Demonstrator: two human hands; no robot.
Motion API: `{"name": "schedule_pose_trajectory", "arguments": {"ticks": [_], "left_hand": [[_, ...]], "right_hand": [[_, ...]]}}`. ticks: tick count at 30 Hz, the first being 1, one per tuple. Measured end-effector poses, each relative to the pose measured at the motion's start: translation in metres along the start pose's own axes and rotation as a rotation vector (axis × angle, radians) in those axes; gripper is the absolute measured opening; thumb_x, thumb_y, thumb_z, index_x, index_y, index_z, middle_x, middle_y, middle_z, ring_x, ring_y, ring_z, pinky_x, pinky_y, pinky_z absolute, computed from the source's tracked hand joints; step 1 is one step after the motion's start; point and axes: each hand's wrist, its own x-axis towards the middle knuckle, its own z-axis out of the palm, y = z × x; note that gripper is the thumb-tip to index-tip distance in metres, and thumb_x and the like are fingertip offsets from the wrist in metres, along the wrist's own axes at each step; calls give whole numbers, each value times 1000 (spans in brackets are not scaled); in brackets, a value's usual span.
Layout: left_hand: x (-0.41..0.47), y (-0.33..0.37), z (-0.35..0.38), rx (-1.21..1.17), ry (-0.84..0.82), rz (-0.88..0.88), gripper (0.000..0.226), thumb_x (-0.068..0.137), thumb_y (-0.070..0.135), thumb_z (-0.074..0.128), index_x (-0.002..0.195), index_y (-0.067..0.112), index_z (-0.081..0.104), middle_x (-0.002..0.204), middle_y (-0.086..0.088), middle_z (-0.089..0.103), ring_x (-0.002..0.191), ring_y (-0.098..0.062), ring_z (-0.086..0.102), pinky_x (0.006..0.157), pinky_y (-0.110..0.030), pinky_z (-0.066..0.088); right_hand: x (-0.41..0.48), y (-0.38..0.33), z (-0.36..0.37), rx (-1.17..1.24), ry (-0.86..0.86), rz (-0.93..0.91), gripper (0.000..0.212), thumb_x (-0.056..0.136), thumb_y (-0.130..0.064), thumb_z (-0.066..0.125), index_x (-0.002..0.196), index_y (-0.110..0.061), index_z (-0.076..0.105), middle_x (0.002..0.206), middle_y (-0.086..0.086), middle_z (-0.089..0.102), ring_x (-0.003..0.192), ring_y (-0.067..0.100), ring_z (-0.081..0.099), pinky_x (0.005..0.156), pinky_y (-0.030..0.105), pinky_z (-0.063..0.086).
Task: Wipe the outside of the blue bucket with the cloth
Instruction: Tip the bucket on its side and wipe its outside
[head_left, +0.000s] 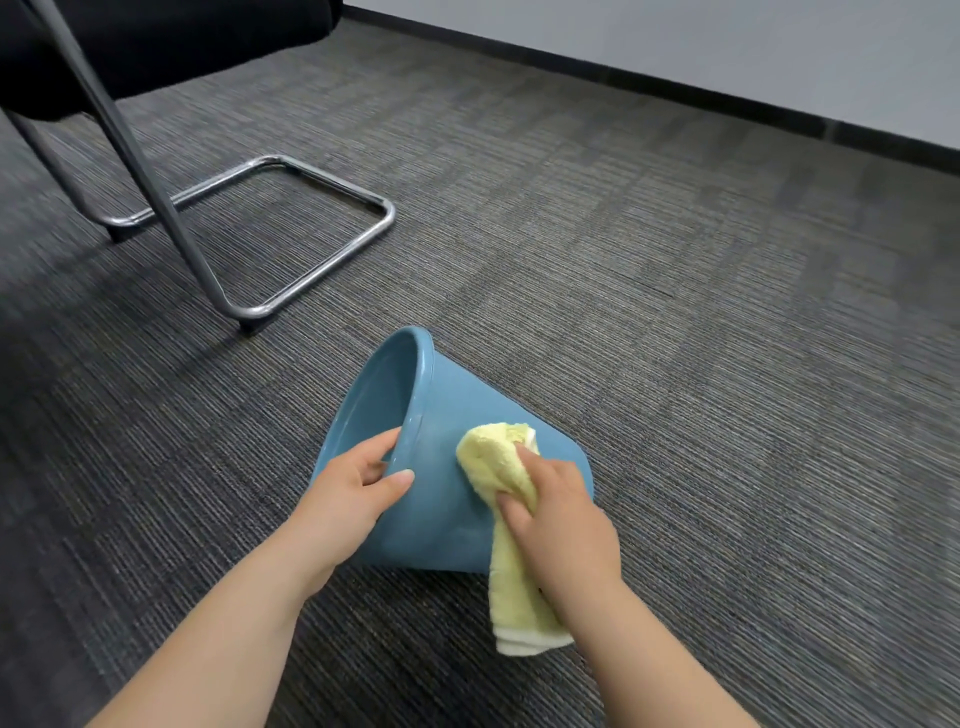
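On the grey carpet (675, 312) of an office floor, I steady the blue bucket (441, 514) on its side, tipped up a little, its mouth turned away to my left and its base toward my right. My left hand (353, 499) is clamped on the rim, thumb on the outer wall and fingers hooked inside. My right hand (561, 525) is closed around the yellow cloth (493, 462), pressing its bunched end against the upper wall near the base, while the loose end hangs down past my wrist to the carpet.

To do this pass well, I judge I should keep the pad flat on the curve, sweep in long strokes from base to rim, and turn the bucket with my rim hand so each strip of wall comes up in turn. The side against the carpet looks easy to miss, and the trailing end could pick up floor lint unless I gather it in.

The bucket is smooth plastic, dusty blue, tapering toward the base, with a rolled lip. Its wall shows a dull sheen; I can make out no dirt or streaks. A metal-framed chair (260, 218) stands well apart, up to my left.
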Motion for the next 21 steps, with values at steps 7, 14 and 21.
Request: {"name": "schedule_pose_trajectory", "arguments": {"ticks": [7,14,21], "left_hand": [[-2,2,-1,11,3,1,45,88,7,48,90,51,55,76,27,71,76,1,68,65,-17,50],[-6,4,0,42,13,-28,42,87,5,49,95,46,57,86,15,73,87,-10,67,84,-34,50],[-8,3,-2,114,-6,-11,46,87,5,49,90,51,55,75,25,72,76,1,68,76,-25,48]], "right_hand": [[-6,-5,4,-18,8,-70,51,86,-41,44,134,-37,26,128,-4,39,99,26,56,67,29,33],[1,15,-4,-14,-11,93,48,88,-36,42,134,-32,29,131,1,41,107,26,54,72,30,36],[-10,-2,6,-37,26,-135,48,84,-41,46,130,-37,32,126,-7,43,99,24,57,69,30,36]]}}
